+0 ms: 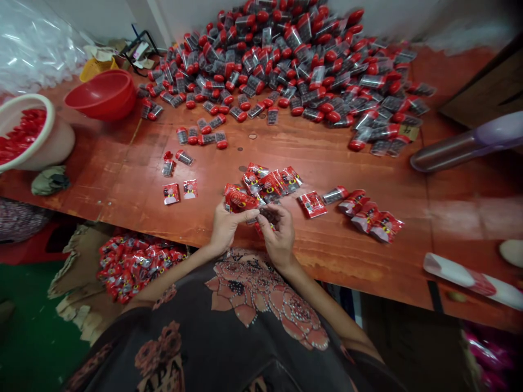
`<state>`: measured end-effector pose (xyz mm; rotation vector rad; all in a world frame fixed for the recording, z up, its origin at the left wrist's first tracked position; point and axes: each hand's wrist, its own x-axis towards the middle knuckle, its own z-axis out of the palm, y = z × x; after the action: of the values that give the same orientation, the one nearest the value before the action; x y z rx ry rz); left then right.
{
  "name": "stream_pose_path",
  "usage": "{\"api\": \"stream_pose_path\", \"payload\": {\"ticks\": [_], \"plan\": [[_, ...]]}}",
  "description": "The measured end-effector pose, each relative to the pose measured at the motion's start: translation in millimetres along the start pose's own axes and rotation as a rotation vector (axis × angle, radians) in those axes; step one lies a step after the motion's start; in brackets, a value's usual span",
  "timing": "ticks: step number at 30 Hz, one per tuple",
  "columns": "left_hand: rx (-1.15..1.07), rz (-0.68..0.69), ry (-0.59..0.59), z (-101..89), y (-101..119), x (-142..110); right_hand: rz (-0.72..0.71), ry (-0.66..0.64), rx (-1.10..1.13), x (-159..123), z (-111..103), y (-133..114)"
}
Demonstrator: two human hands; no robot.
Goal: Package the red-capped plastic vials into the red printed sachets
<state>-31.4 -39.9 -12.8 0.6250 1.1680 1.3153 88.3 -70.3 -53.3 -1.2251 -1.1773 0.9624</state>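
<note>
My left hand [224, 226] is closed on a shiny red packet [243, 200], thumb laid along its lower edge. At the packet's right end, my right hand [280, 234] has its thumb and fingers curled together; what they pinch is small, dark and partly hidden. Part of another red packet shows below the fingertips. Just beyond my hands lies a loose cluster of red printed packets [272, 185]. To the right are a single packet [312, 204], a small clear bottle [335, 194] with a red cap and dark contents, and a few overlapping packets [371, 216].
A large heap of red-capped bottles [261, 60] covers the table's back. At left stand a red bowl [102, 98] and a white bucket [51, 130] of red pieces. A clear tumbler [457, 147] lies at right. Many packets [134, 264] fill a carton below the table edge.
</note>
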Motion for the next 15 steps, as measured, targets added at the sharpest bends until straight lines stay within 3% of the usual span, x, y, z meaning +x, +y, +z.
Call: {"api": "stream_pose_path", "payload": {"ticks": [5, 10, 15], "plan": [[-0.043, 0.005, 0.032, 2.2, 4, 2, 0.131, 0.011, 0.120, 6, 3, -8], [-0.060, -0.078, -0.024, 3.5, 0, 3, 0.043, -0.006, 0.039, 6, 4, -4], [-0.051, -0.058, 0.034, 0.0, 5, 10, 0.114, -0.141, 0.080, 14, -4, -5]]}}
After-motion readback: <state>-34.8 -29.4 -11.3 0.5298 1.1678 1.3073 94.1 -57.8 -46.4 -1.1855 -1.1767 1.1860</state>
